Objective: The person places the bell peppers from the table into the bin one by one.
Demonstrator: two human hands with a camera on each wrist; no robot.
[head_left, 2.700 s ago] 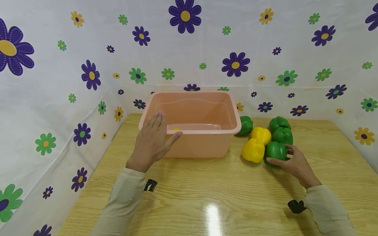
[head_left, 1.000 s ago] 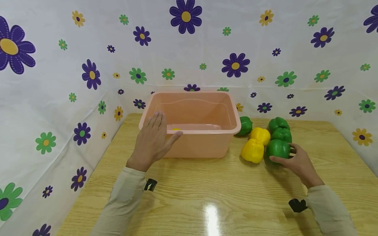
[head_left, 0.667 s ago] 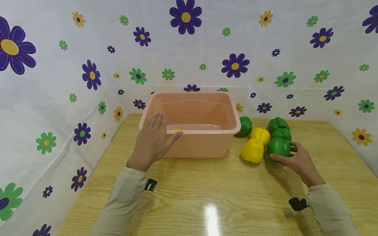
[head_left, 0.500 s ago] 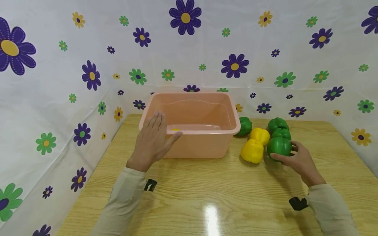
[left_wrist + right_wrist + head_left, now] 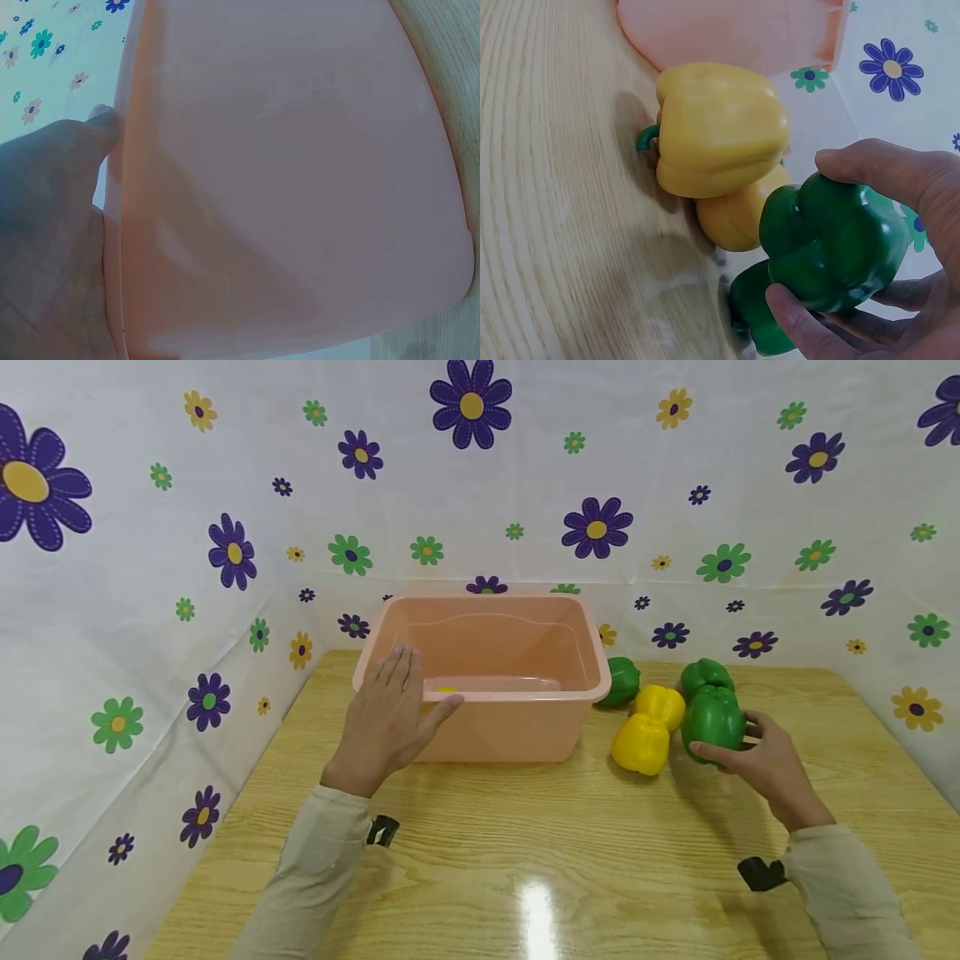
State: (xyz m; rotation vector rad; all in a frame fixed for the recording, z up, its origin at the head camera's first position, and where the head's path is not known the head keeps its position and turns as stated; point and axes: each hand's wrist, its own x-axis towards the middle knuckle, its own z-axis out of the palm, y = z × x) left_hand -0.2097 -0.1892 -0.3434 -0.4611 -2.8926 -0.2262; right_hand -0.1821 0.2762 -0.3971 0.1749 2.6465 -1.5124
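My right hand (image 5: 776,768) grips a glossy green bell pepper (image 5: 714,724), thumb on one side and fingers on the other. In the right wrist view the held pepper looks raised off the wooden table, with another green pepper (image 5: 756,307) partly hidden below it. Two yellow bell peppers (image 5: 642,745) lie just left of that hand. My left hand (image 5: 382,718) rests on the front rim of a peach plastic bin (image 5: 495,731), fingers straight and thumb spread. Over the rim, a bit of something yellow (image 5: 447,689) shows inside the bin.
Another green pepper (image 5: 707,675) lies behind the held one, and one more green pepper (image 5: 621,681) sits against the bin's right side. A flower-printed white cloth (image 5: 525,468) hangs behind and to the sides of the wooden table (image 5: 480,860).
My right hand has closed round the front green pepper and raised it slightly, back and to the right; it now covers the pepper behind. The left hand stays on the rim.
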